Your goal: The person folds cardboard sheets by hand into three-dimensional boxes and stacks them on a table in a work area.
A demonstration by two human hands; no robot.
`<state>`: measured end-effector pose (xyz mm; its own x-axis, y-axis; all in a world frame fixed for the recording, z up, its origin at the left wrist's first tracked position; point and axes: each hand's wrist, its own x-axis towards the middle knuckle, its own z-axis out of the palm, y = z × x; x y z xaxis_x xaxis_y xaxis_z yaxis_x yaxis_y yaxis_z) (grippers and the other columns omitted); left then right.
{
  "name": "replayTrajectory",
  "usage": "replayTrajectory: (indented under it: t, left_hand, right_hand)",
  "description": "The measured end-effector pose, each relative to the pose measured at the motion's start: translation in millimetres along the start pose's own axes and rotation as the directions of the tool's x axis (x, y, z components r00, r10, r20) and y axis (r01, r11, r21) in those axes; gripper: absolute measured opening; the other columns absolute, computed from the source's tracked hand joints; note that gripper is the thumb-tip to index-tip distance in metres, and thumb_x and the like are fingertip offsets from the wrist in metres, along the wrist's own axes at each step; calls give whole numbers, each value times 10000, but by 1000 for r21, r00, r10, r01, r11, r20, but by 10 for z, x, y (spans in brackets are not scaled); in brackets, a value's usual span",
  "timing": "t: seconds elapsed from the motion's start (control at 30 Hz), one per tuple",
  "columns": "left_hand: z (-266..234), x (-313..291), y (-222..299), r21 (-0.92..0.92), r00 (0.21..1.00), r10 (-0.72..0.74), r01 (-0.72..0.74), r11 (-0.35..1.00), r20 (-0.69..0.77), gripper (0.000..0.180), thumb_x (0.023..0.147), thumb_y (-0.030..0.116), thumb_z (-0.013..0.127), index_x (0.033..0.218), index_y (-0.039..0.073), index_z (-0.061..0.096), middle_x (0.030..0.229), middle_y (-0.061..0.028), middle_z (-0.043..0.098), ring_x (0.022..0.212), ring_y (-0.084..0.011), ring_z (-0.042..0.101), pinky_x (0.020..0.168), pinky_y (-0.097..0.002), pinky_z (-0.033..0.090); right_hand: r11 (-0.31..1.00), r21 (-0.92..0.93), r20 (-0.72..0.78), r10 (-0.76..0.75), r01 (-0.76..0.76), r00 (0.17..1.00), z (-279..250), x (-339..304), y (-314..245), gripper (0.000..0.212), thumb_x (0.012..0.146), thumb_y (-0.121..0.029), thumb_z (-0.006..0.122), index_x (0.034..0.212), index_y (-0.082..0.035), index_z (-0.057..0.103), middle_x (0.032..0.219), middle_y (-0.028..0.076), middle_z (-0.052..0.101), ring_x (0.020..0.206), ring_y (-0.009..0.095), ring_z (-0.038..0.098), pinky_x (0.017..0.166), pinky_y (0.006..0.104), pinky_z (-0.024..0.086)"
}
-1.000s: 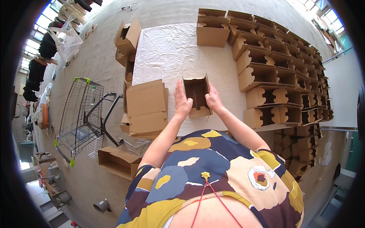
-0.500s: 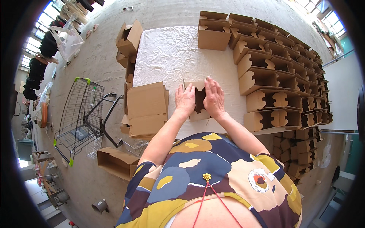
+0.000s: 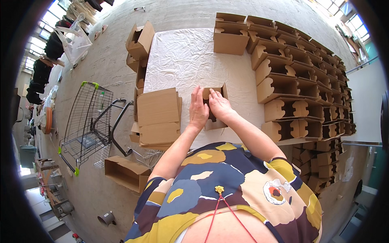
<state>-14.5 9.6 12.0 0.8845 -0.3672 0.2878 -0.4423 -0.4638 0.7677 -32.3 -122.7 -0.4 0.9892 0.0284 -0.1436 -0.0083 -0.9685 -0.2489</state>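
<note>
Far left, wire cart (image 3: 86, 126); then flat cardboard (image 3: 158, 114) at the white-covered worktop's (image 3: 178, 56) edge. Left hand (image 3: 199, 110), fingers straight, against an open box (image 3: 216, 124) on the worktop; right hand (image 3: 220, 106), fingers extended, over its opening; grip impossible to tell. Right, boxes (image 3: 275, 88) in rows.

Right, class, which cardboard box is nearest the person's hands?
The box before the person, on the white cloth: left hand and right hand are both at it; the boxes at right and those at left stand apart.
</note>
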Motion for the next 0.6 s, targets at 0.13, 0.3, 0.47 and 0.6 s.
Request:
replayTrajectory:
  t: [0.13, 0.3, 0.47, 0.6]
  left_hand:
    - [193, -156, -114, -95, 996, -84, 82, 992, -16, 798, 772, -61, 537, 1521, -20, 268, 1562, -250, 297, 1446, -409, 287, 1210, -453, 238]
    - [277, -193, -238, 98, 998, -39, 34, 995, 45, 756, 848, 3, 575, 1528, -20, 247, 1582, -237, 274, 1464, -413, 251, 1223, -470, 206]
    - [428, -211, -160, 124, 998, -17, 10, 992, 53, 791, 830, -4, 599, 1535, -6, 241, 1596, -237, 248, 1476, -420, 232, 1218, -481, 210]
    - [494, -216, -126, 140, 996, -49, 38, 989, 79, 821, 822, 58, 644, 1541, 21, 250, 1618, -200, 225, 1494, -402, 202, 1219, -487, 191]
  right_hand:
    - [1000, 23, 54, 1, -2, 999, -3, 111, 59, 402, 928, -111, 512, 1292, 51, 561, 1553, 159, 388, 1347, 301, 475, 1019, 415, 506]
    - [999, 36, 76, -9, 7, 997, -14, 115, -4, 389, 933, -109, 506, 1283, 49, 567, 1557, 166, 382, 1344, 300, 475, 1020, 415, 506]
    - [998, 67, 23, -23, 21, 999, 34, 77, 50, 398, 939, -128, 509, 1288, 56, 562, 1549, 187, 387, 1361, 308, 459, 1040, 408, 490]
    - [987, 163, 60, -13, 3, 998, -80, 64, 111, 377, 930, -100, 511, 1258, 72, 582, 1507, 203, 440, 1349, 334, 472, 1046, 411, 483]
